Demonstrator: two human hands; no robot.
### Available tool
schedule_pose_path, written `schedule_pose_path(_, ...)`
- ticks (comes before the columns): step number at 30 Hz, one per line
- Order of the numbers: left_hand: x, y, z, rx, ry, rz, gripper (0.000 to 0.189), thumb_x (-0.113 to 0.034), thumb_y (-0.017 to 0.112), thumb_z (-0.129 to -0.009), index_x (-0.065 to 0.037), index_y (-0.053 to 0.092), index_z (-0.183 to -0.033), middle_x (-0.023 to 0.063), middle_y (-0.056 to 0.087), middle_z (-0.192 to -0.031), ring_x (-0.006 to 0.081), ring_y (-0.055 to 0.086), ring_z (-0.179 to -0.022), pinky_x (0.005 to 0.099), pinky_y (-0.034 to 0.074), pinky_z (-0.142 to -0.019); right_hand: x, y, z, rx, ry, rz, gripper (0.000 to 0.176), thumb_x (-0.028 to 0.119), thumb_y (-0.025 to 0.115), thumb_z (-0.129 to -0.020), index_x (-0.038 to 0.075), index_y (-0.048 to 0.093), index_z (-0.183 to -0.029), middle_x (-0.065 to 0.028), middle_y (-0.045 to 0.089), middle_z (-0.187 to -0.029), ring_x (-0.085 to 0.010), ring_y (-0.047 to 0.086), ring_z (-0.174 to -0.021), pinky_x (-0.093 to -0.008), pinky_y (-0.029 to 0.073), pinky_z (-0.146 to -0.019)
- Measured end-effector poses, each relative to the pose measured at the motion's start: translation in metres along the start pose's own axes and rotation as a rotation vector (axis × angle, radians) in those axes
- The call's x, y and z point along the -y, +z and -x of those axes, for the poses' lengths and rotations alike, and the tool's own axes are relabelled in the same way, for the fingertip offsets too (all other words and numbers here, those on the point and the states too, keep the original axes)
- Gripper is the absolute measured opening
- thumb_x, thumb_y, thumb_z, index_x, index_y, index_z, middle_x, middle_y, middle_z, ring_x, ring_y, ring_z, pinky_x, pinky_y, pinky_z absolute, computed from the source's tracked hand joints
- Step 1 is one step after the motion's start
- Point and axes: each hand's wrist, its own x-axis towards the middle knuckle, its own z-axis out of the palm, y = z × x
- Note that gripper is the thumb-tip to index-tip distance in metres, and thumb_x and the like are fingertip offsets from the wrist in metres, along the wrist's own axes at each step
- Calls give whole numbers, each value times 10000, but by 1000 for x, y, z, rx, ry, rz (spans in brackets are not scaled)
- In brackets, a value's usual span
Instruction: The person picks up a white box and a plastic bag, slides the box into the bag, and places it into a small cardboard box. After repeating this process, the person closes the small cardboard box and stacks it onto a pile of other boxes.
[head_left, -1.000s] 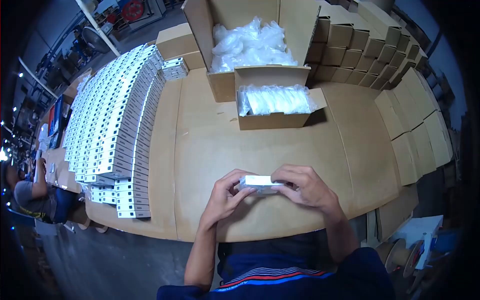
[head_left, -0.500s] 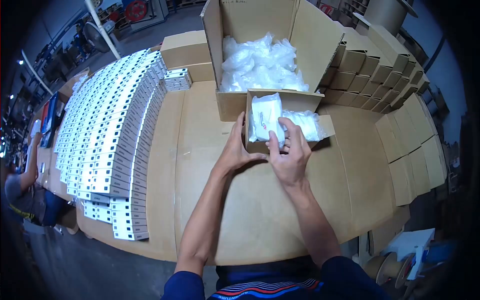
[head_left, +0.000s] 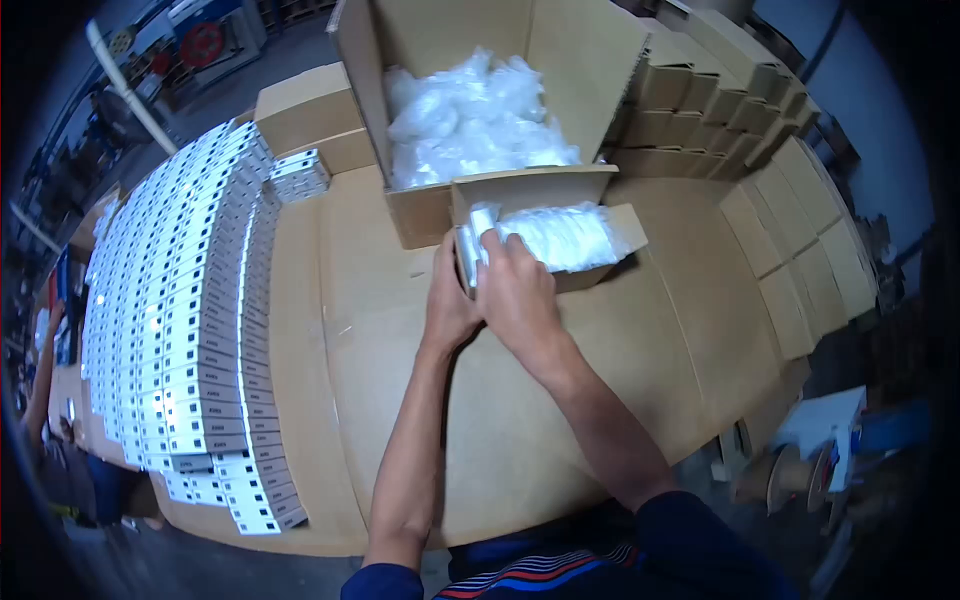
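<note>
A small open cardboard box [head_left: 590,278] stands on the table against the front of a large carton, holding a row of white packets [head_left: 570,238] in clear plastic. My left hand [head_left: 450,305] is closed around the box's left end, fingers along the outer side. At that same end, my right hand [head_left: 522,300] has its fingers down inside the box, gripping a plastic-wrapped white packet [head_left: 484,216] that stands on edge. My right fingertips are partly hidden by the packet and the box's front wall.
Behind is the large open carton [head_left: 420,215] with crumpled clear plastic bags [head_left: 470,120]. White boxes [head_left: 180,300] are stacked in rows at left, with a smaller stack [head_left: 298,178] farther back. Brown boxes [head_left: 800,240] line the right. A co-worker's arm [head_left: 45,375] shows far left.
The packet in my right hand has gone from lying face-up above the box to standing on edge inside its left end. My left hand still holds the box. The camera view has shifted.
</note>
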Motion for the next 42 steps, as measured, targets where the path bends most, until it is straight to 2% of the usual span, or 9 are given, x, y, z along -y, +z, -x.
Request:
schedule_pose_path(4, -3, 1, 5, -25, 35, -41, 918, -173, 852, -763, 31, 343, -1500, 248, 525, -1411, 402, 528, -1308, 438, 442, -1079, -7, -4, 4, 78, -56, 100, 408, 164, 693, -895, 13, 604, -1263, -204, 610, -1206, -409, 589, -1150, -524, 504, -883)
schedule_pose_path(8, -11, -5, 7, -27, 63, -135, 1061, -184, 908, -673, 25, 310, -1524, 246, 510, -1437, 382, 508, -1344, 430, 437, -1094, -21, -2, 29, 112, -202, 174, 699, 382, 644, -942, -26, 447, -1474, -153, 359, -1596, -409, 311, -1453, -670, 242, -1139)
schedule_pose_path(16, -9, -5, 5, -25, 30, -147, 1155, -199, 952, -600, -6, 306, -1538, 224, 485, -1456, 368, 506, -1344, 426, 443, -1097, -33, 6, 25, 201, -274, 282, 800, 510, 626, -943, -18, 411, -1504, -168, 335, -1614, -392, 203, -1528, -721, 68, -1174)
schedule_pose_path(19, -24, 2, 8, -22, 18, -68, 1191, -180, 988, -563, 7, 317, -1529, 202, 487, -1422, 347, 515, -1323, 428, 443, -1104, -42, -20, 40, 161, -311, 104, 785, 475, 662, -928, -16, 430, -1496, -177, 323, -1612, -394, 213, -1518, -741, 66, -1166)
schedule_pose_path(22, -26, 0, 3, -7, 82, -120, 1231, -206, 1006, -546, 23, 305, -1531, 201, 485, -1414, 342, 522, -1306, 426, 444, -1103, -93, -41, 71, -342, -252, -195, 626, 154, 752, -767, 40, 567, -1354, -168, 606, -1338, -380, 544, -1280, -529, 365, -1118)
schedule_pose_path(25, -9, 4, 3, -32, 86, -95, 1225, -205, 1003, -552, 29, 303, -1531, 202, 491, -1408, 338, 523, -1304, 420, 446, -1099, -169, -35, 84, -257, 349, -608, 627, 92, 780, -801, 25, 506, -1362, -186, 601, -1295, -313, 579, -1234, -425, 498, -1003)
schedule_pose_path(30, -21, 9, -1, -17, 23, -40, 1169, -182, 1002, -560, 54, 340, -1494, 181, 545, -1358, 305, 562, -1261, 407, 452, -1092, -214, -36, 25, 91, 127, -954, 872, 130, 871, -762, 6, 379, -1472, -165, 493, -1434, -279, 502, -1321, -419, 428, -1115)
schedule_pose_path(34, -52, 7, -6, 36, -27, -18, 1017, -166, 983, -609, 29, 407, -1423, 158, 554, -1360, 264, 576, -1243, 383, 465, -1077, -207, -52, -12, 284, 35, -788, 1016, 203, 932, -710, -2, 340, -1510, -143, 424, -1501, -284, 420, -1394, -398, 353, -1171)
schedule_pose_path(42, -90, 4, 65, 95, -131, -198, 1177, -282, 995, -599, 43, 274, -1471, 215, 511, -1377, 313, 503, -1319, 420, 385, -1154, -196, -71, 62, 209, -12, -668, 968, 284, 966, -671, 26, 334, -1358, -201, 450, -1421, -329, 464, -1343, -426, 370, -1147)
